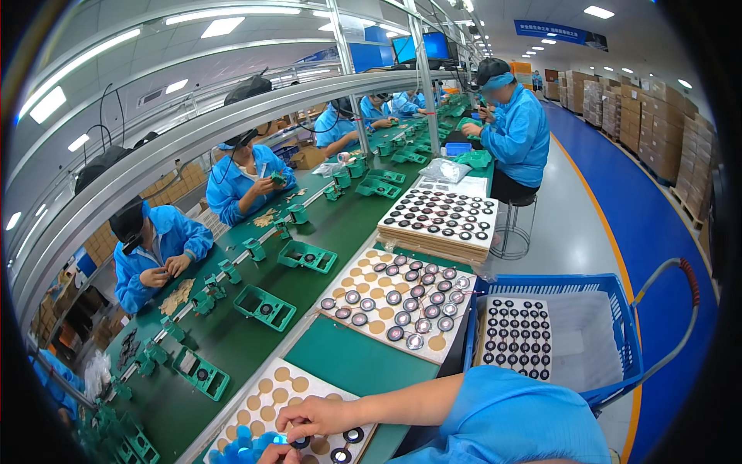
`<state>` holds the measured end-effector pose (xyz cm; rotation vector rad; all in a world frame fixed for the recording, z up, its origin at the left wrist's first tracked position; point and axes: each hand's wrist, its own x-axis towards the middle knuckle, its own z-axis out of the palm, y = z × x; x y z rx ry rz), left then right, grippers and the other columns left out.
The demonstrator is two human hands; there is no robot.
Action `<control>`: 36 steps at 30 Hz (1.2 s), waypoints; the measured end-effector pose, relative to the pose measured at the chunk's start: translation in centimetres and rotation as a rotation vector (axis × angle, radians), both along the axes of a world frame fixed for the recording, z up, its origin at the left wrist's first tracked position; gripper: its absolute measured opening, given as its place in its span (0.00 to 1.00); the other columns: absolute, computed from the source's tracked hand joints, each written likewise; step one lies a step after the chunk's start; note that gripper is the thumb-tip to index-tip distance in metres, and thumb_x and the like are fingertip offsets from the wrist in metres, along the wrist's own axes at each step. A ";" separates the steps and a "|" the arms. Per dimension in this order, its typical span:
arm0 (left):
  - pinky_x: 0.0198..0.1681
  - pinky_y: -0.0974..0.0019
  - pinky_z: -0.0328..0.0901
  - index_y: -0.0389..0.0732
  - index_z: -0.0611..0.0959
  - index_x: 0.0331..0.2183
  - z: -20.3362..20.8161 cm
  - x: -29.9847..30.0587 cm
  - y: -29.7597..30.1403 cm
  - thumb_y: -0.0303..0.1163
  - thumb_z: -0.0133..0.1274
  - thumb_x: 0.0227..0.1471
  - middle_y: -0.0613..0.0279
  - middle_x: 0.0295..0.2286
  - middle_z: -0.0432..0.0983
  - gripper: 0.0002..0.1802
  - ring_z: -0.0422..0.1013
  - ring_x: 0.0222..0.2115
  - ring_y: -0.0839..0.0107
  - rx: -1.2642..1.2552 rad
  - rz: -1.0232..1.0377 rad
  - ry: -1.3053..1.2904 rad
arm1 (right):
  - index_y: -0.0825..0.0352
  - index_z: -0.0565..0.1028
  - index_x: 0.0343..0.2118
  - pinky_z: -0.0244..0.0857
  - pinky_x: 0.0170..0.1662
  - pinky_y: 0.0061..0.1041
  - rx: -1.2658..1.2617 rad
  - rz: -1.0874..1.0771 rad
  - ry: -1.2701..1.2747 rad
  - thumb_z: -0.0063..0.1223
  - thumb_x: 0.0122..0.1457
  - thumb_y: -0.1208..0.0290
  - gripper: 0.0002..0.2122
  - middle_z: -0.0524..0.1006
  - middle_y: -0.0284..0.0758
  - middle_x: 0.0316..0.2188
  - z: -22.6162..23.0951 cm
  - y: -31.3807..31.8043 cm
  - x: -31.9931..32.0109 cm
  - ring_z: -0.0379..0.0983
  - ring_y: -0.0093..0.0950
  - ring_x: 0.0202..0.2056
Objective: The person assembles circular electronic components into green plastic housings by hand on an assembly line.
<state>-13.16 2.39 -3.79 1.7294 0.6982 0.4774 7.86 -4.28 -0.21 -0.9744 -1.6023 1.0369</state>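
My right hand (323, 416) reaches in from the right, its fingers pinched on a small round black speaker (300, 442). Close below it, at the lower edge, my left hand (280, 455) is partly cut off; its fingers are drawn together, and what they hold is hidden. Under both hands lies a white foam tray (255, 402) with round tan recesses, several bare and a few filled by black speakers (353, 435). Bright blue, knobbly material (241, 448) sits beside my left hand; its kind is unclear.
Beyond lies a second speaker tray (363, 282), then a stack of filled trays (440, 216). At right stands a blue basket (630, 340) holding another speaker tray (514, 336). Green housings (265, 308) line the conveyor belt (232, 348) at left. Co-workers in blue (514, 131) sit along the line.
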 end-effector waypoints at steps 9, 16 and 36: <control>0.26 0.74 0.65 0.38 0.74 0.31 1.4 -0.3 -0.1 0.26 0.49 0.52 0.64 0.25 0.72 0.03 0.68 0.24 0.77 -0.543 0.065 -0.259 | 0.67 0.69 0.45 0.64 0.34 0.21 0.197 0.082 0.000 0.54 0.53 0.71 0.16 0.74 0.34 0.28 -1.0 0.2 -0.2 0.69 0.22 0.29; 0.28 0.71 0.62 0.34 0.74 0.24 2.9 1.3 -1.8 0.26 0.49 0.49 0.59 0.22 0.70 0.05 0.67 0.24 0.72 -0.481 0.150 -0.452 | 0.66 0.69 0.46 0.67 0.39 0.21 0.078 0.051 -0.012 0.59 0.49 0.73 0.20 0.72 0.35 0.38 -0.7 0.4 0.7 0.71 0.22 0.37; 0.30 0.57 0.66 0.41 0.81 0.21 4.8 0.4 2.5 0.35 0.51 0.42 0.54 0.22 0.76 0.09 0.72 0.27 0.57 0.632 0.278 0.714 | 0.72 0.66 0.45 0.65 0.35 0.17 0.093 -0.259 0.554 0.49 0.57 0.74 0.14 0.71 0.34 0.36 -0.3 1.4 1.2 0.68 0.18 0.31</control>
